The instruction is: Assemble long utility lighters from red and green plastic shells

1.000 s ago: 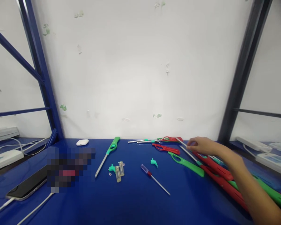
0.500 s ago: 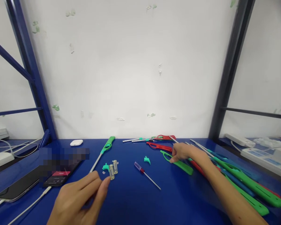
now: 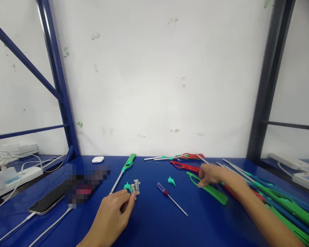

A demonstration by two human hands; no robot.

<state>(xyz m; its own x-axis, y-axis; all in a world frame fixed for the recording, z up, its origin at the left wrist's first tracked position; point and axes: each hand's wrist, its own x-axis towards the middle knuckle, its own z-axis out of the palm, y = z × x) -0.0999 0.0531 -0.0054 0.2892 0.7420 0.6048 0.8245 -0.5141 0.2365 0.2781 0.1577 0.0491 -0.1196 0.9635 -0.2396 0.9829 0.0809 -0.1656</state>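
My left hand (image 3: 113, 212) is closed, thumb and index finger pinched at the near end of a clear fuel tank (image 3: 133, 189). A second clear tank (image 3: 137, 185) and a turquoise trigger (image 3: 127, 186) lie beside it. On the right, my right hand (image 3: 209, 173) has its fingers closed on a green lighter handle shell (image 3: 216, 194), near its trigger loop; the shell rests on the blue table (image 3: 149, 226). Between the hands lie a screwdriver (image 3: 167, 194) with a clear purple-and-red handle and another turquoise trigger (image 3: 171, 180).
A green long-nosed lighter (image 3: 129, 162) lies behind my left hand. Red handle shells (image 3: 186, 166) and metal lighter tubes (image 3: 154, 159) lie by the wall. Several green, blue and red lighters (image 3: 280, 197) are under and beyond my right forearm. Phones with cables (image 3: 50, 199) and a white earbud case (image 3: 98, 159) sit left.
My left hand has moved forward and right to the near end of the clear tank. My right hand stays on the green shell. The camera view has shifted left.
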